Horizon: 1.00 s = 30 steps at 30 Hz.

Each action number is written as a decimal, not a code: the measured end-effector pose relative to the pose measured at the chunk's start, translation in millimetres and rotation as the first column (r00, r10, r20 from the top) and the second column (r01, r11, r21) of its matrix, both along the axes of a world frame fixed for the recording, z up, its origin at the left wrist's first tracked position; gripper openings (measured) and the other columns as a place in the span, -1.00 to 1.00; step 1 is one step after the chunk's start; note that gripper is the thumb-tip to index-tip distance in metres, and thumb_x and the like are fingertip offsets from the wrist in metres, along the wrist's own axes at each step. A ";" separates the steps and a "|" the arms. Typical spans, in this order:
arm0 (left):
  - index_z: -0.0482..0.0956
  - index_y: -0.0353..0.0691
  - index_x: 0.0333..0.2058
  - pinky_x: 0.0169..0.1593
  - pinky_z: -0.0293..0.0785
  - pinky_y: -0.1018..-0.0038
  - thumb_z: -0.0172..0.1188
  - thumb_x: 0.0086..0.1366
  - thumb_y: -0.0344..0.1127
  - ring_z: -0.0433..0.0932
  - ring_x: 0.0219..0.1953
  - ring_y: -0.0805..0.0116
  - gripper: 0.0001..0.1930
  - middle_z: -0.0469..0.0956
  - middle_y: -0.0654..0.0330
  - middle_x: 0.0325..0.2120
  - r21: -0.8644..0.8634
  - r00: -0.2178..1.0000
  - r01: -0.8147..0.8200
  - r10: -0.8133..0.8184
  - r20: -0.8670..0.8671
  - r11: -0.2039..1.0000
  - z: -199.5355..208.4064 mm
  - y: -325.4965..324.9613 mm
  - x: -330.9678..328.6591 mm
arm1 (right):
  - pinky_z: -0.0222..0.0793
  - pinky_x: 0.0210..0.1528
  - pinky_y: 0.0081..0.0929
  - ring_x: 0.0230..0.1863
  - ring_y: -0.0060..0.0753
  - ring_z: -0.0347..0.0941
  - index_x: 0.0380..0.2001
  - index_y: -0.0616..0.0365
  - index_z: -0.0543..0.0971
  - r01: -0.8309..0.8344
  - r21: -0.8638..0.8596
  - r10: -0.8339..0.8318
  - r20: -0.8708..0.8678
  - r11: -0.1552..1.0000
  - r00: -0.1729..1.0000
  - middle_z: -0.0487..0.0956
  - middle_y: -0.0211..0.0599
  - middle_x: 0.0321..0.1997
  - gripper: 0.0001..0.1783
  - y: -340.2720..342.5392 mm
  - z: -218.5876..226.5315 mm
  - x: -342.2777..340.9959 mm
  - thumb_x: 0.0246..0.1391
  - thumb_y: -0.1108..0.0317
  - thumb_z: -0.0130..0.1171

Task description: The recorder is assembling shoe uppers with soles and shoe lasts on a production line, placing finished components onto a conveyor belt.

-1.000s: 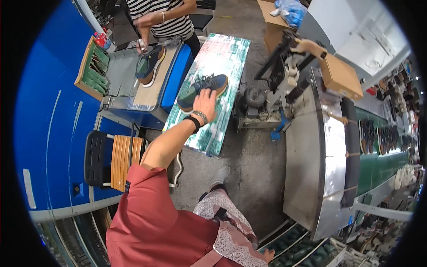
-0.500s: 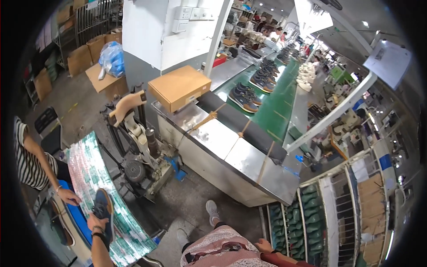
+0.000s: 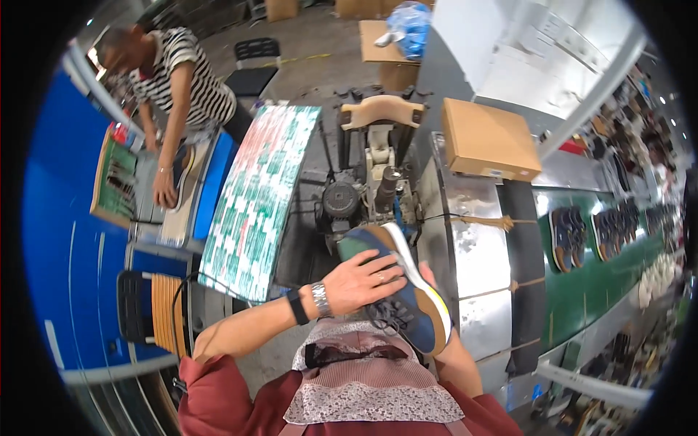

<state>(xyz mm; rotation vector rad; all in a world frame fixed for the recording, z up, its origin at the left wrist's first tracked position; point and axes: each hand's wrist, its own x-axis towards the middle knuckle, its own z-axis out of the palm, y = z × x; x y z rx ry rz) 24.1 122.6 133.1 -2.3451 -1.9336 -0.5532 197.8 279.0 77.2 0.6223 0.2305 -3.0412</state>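
A navy and brown sneaker [image 3: 418, 314] with a white sole is held in front of my apron, tilted with its sole edge toward the upper right. My left hand [image 3: 363, 280] lies across the shoe's upper, fingers wrapped over its side near the laces. From the other side my right hand [image 3: 427, 275] supports the shoe; its thumb shows past the sole, and most of its fingers are hidden behind the shoe. Just beyond stands a machine [image 3: 382, 163] with a motor and a curved tan pad on top.
To the left, a co-worker's hand [image 3: 166, 190] rests on another shoe at a bench beside a green-and-white patterned board [image 3: 254, 196]. A cardboard box [image 3: 488, 138] sits on the metal counter [image 3: 476, 265] to the right. Behind it, a green conveyor [image 3: 582, 291] carries several shoes.
My view has turned left. My left hand has brought the sneaker from the patterned board to my front, and my right hand has come up from my waist to it.
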 end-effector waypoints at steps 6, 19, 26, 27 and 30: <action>0.31 -0.13 0.35 0.39 0.20 0.00 0.23 0.07 -0.49 0.19 0.43 -0.04 -0.22 0.28 0.01 0.34 0.014 0.917 -0.385 0.380 0.122 0.923 -25.2 42.5 8.5 | 0.35 0.25 -0.42 0.20 -0.27 0.45 0.46 0.30 0.10 0.091 0.882 -0.161 -0.018 0.463 0.987 0.46 -0.06 0.28 -0.07 71.6 6.3 -40.5 0.08 0.22 0.20; 0.00 -0.39 0.42 0.32 0.37 0.16 0.33 -0.04 -0.53 0.19 0.38 -0.22 0.02 0.15 -0.25 0.34 0.077 0.678 -0.634 0.505 0.534 0.770 -53.2 107.0 -37.2 | 0.41 0.19 -0.19 0.17 0.14 0.50 0.46 0.26 0.11 -0.161 0.819 -0.299 -0.013 -0.550 0.954 0.48 0.29 0.21 0.03 111.2 65.5 -154.5 -0.07 0.27 0.31; 0.03 -0.47 0.39 0.43 0.13 0.09 0.22 -0.03 -0.58 0.25 0.32 -0.28 -0.05 0.26 -0.29 0.25 0.149 0.644 -0.622 0.395 0.655 0.768 -77.8 111.4 -47.2 | 0.54 -0.09 0.10 -0.15 0.40 0.57 0.35 0.30 0.09 -0.366 0.474 -0.282 0.242 -0.801 0.928 0.52 0.35 -0.08 0.15 89.5 113.3 -199.3 -0.21 -0.05 0.39; 0.04 -0.45 0.39 0.42 0.14 0.11 0.15 -0.01 -0.60 0.27 0.31 -0.27 -0.08 0.27 -0.29 0.25 0.169 0.638 -0.596 0.335 0.694 0.785 -82.6 112.9 -47.4 | 0.55 -0.09 0.07 -0.17 0.43 0.57 0.41 0.32 0.02 -0.368 0.473 -0.308 0.203 -0.801 0.930 0.48 0.39 -0.06 0.22 93.4 96.0 -193.3 -0.21 -0.05 0.38; 0.12 -0.36 0.39 0.37 0.24 0.18 0.08 -0.02 -0.68 0.34 0.27 -0.12 -0.11 0.32 -0.14 0.21 -0.013 0.464 -0.560 0.327 0.823 0.828 -109.7 95.7 -46.7 | 0.56 -0.21 0.03 -0.24 0.37 0.56 0.46 0.28 0.02 -0.286 0.575 -0.261 0.129 -0.766 0.957 0.44 0.29 -0.07 0.20 89.7 81.9 -159.2 -0.17 -0.01 0.35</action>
